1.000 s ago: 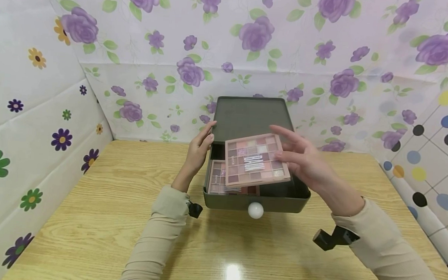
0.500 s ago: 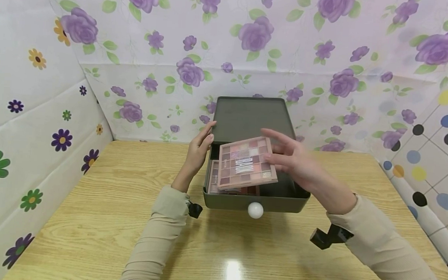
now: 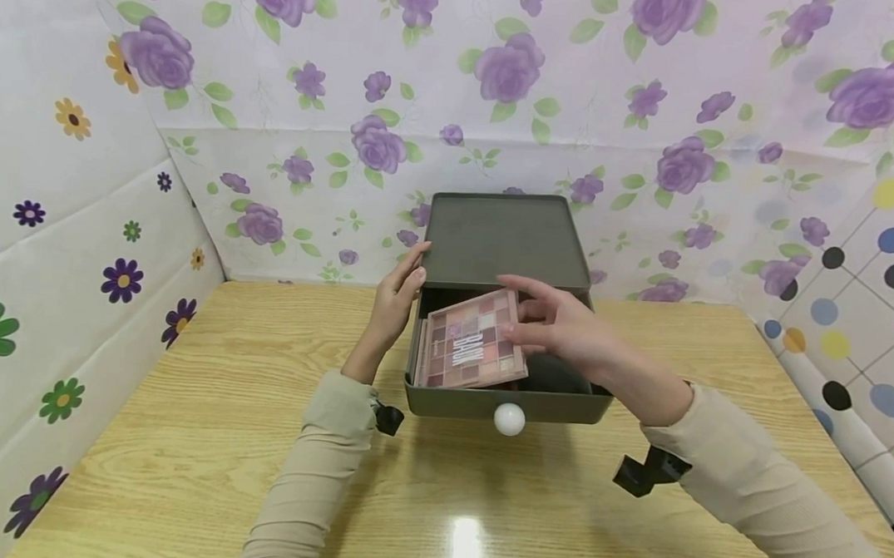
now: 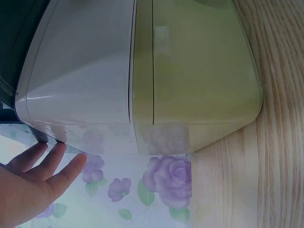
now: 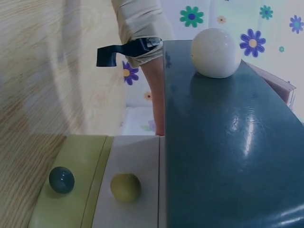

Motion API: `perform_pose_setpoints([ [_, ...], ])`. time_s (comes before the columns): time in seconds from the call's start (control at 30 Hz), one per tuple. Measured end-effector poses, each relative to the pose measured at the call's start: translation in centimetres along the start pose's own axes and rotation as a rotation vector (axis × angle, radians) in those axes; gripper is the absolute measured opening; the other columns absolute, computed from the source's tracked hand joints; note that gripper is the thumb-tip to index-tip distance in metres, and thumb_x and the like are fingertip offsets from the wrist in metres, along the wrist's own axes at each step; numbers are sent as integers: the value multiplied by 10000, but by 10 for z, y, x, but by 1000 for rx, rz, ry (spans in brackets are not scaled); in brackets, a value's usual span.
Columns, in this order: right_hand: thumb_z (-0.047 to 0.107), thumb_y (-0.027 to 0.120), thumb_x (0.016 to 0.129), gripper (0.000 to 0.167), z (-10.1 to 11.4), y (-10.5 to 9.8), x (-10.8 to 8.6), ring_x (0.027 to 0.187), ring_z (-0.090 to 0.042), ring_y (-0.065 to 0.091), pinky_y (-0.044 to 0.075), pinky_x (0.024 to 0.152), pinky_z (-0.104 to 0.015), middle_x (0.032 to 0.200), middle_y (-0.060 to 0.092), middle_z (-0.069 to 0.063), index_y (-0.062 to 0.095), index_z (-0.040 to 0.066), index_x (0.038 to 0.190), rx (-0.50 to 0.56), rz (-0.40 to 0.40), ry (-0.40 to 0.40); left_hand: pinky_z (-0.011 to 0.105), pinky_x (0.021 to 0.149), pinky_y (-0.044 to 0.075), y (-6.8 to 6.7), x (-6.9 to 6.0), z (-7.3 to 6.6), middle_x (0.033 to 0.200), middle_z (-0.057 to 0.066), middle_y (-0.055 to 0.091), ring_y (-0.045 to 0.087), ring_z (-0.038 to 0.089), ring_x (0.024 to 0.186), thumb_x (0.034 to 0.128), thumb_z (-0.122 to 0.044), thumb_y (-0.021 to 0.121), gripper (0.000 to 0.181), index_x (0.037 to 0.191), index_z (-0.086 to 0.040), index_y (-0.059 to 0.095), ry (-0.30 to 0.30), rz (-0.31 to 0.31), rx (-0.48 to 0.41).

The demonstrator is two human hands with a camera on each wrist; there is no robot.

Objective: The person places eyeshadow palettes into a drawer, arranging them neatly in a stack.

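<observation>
A small drawer cabinet with a dark green top stands on the table, its top drawer pulled out by a white knob. My right hand pinches the right edge of a pink eyeshadow palette with a clear lid, tilted inside the drawer's left part. Beneath it a second palette is nearly all covered. A palette edge rises above the drawer wall in the right wrist view. My left hand rests extended fingertips on the cabinet's left side; the left wrist view shows these fingers spread.
Below the open drawer are a white drawer with a yellow knob and a light green drawer with a dark knob. Flowered cloth hangs behind the wooden table. Dotted cloth borders the right.
My right hand has moved left and down, lowering the palette from above the drawer into its left part, over the other palette. The left hand has stayed on the cabinet side.
</observation>
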State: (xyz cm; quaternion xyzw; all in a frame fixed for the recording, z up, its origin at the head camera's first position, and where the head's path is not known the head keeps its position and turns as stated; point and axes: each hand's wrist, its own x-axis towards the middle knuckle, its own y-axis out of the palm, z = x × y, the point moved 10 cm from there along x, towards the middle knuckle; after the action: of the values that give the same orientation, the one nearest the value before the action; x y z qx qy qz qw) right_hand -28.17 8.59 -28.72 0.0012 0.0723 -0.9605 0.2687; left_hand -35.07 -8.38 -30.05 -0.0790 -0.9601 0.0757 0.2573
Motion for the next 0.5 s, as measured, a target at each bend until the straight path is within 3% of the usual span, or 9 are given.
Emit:
perform_pose_setpoints([
  [0.2,44,584,864,617,-4,0,-3,738,-200,593,507,660,-341,1044,559,-197,307,67,1414,-50,28,33,527,908,381,-2,5,19,1471,120,261,279,242,1323,937,-258,383,495,1402,-89,371,16,0,-16],
  [0.43,56,574,870,364,-5,-1,-7,744,-212,589,495,624,-329,1032,599,-186,483,-56,1204,-215,90,33,531,913,374,1,-2,-9,1462,172,252,266,305,1321,930,-156,362,487,1387,11,346,-6,3,-1],
  [0.5,65,567,878,324,-4,-1,-9,764,-216,590,495,628,-330,1062,597,-185,502,-59,1170,-256,104,31,528,919,371,2,-3,-11,1463,173,247,261,310,1323,931,-157,360,489,1391,8,342,-12,6,3],
])
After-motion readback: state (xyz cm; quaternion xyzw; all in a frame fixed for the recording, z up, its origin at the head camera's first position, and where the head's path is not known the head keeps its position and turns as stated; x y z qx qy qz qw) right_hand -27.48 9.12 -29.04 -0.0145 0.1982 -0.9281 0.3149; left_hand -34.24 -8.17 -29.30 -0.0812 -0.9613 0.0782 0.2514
